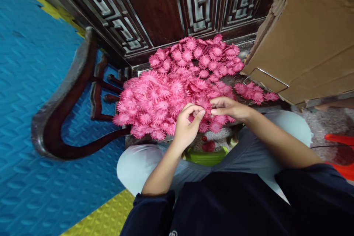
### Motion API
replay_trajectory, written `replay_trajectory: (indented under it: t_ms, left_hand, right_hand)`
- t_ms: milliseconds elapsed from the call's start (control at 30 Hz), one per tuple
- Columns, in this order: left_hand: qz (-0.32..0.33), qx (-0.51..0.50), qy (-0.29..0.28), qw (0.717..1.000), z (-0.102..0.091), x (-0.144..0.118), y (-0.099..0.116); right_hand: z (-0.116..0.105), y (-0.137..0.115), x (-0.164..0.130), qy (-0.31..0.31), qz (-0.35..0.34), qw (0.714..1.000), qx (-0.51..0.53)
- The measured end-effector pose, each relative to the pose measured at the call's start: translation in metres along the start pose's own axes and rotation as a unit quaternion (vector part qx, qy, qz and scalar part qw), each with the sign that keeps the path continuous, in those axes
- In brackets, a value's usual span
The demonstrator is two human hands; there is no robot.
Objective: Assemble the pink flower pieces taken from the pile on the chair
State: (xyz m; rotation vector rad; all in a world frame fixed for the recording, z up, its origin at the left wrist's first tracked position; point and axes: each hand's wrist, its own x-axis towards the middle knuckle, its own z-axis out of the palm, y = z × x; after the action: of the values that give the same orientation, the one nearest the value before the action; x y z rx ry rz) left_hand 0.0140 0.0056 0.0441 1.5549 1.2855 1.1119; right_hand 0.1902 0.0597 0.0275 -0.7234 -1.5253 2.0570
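Dark sleeves and pale grey trousers fill the bottom of the frame, and from them both forearms reach up toward the centre. At mid-frame the left hand (pixel 186 125) has its fingertips pinched together on a small pink piece at the near edge of the pile, and the right hand (pixel 228 107) meets it from the right, thumb and forefinger closed on what looks like the same pink flower (pixel 206 104); whether the two hands grip one piece or two is too small to tell.

Just above the hands, a large heap of pink flower heads (pixel 177 88) spreads across a dark seat surface, reaching toward the carved wooden panel (pixel 193 3) at the top. A smaller cluster of flowers (pixel 256 94) lies apart to the right, below the cardboard box (pixel 309 37) in the upper right. A curved wooden chair arm (pixel 63 110) sweeps down the left over blue foam matting (pixel 30 81).

Judging by the size of the heap against the few separated flowers, most of the work appears left to do.
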Motion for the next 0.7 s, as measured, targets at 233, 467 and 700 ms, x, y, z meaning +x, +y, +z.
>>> replay_trajectory:
  t_ms: [233, 467, 700]
  left_hand:
    - [0.037, 0.03, 0.025, 0.999, -0.001, -0.001, -0.001]
    - [0.056, 0.021, 0.077, 0.995, -0.007, -0.001, -0.007]
    - [0.092, 0.01, 0.114, 0.989, -0.015, -0.005, 0.004]
  right_hand:
    - [-0.002, 0.001, 0.0, 0.008, -0.013, 1.0, 0.002]
    - [-0.008, 0.003, -0.003, -0.015, 0.006, 1.0, -0.025]
    - [-0.009, -0.005, -0.006, -0.081, -0.011, 0.996, -0.031]
